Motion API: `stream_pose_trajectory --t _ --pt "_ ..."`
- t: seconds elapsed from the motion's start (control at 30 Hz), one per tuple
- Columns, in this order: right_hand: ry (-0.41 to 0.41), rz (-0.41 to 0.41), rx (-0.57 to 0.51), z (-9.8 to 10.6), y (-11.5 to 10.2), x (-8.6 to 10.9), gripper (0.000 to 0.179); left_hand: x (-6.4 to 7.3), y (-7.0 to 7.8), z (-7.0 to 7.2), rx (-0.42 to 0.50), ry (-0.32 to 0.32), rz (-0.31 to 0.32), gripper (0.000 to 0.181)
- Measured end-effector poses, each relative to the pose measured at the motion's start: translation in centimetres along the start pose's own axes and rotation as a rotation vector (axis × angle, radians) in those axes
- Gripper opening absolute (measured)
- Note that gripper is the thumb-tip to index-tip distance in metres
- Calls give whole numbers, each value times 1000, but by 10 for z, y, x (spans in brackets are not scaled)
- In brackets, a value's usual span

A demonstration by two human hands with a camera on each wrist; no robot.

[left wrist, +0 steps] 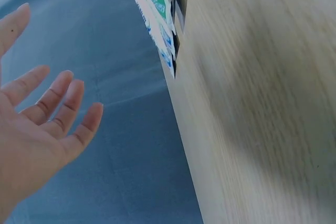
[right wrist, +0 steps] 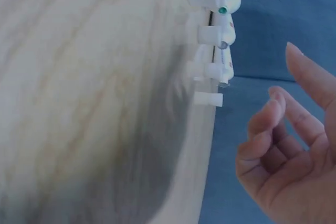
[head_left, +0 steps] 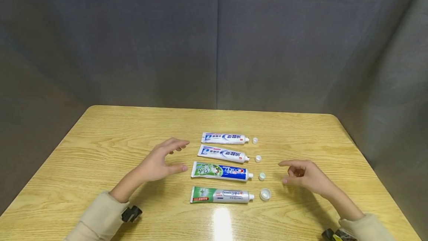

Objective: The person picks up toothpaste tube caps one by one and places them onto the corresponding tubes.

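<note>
Several uncapped toothpaste tubes lie in a column, nozzles to the right. Farthest is a white-and-blue tube (head_left: 224,138); a similar white-and-blue tube (head_left: 223,153) lies before it. Nearer come a green-and-blue Crest tube (head_left: 220,171) and a green-and-silver tube (head_left: 222,195). Each nozzle has a white cap beside it, the largest cap (head_left: 265,194) by the nearest tube. My left hand (head_left: 157,163) hovers left of the tubes, fingers spread, holding nothing. Right of the caps, my right hand (head_left: 309,177) hovers with its index finger extended and other fingers loosely curled, also holding nothing.
The wooden table (head_left: 110,133) has rounded far corners. A grey curtain (head_left: 214,47) hangs behind it and along both sides. Dark wrist devices sit at both cuffs, the left device (head_left: 131,214) close above the tabletop. Light glares near the front edge.
</note>
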State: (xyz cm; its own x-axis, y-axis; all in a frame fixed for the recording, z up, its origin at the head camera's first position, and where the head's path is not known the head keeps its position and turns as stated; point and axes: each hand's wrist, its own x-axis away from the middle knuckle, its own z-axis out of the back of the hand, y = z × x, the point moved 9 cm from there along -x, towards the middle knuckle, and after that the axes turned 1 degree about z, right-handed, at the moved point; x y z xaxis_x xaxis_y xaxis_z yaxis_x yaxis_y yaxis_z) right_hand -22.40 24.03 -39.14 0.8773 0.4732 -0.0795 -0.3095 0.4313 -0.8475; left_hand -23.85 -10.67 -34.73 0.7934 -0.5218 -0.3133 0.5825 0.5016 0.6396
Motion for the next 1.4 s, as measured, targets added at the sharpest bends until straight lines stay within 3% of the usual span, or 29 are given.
stream_pose_trajectory --t 0.33,0.53,0.67,0.93,1.4 --pt "-123 32 -58 -21 4 1 47 2 3 -9 -15 -25 -20 63" --pt "-187 -5 -97 -32 11 2 49 1 9 -17 61 -42 -55 62" --pt "-225 22 -122 -38 10 1 49 1 11 -22 60 -60 -49 63" --pt "-292 70 -103 -50 6 -1 53 2 9 -34 54 -121 -27 63" --pt "-366 67 -111 -65 5 -6 54 0 11 -55 81 -203 -49 62"
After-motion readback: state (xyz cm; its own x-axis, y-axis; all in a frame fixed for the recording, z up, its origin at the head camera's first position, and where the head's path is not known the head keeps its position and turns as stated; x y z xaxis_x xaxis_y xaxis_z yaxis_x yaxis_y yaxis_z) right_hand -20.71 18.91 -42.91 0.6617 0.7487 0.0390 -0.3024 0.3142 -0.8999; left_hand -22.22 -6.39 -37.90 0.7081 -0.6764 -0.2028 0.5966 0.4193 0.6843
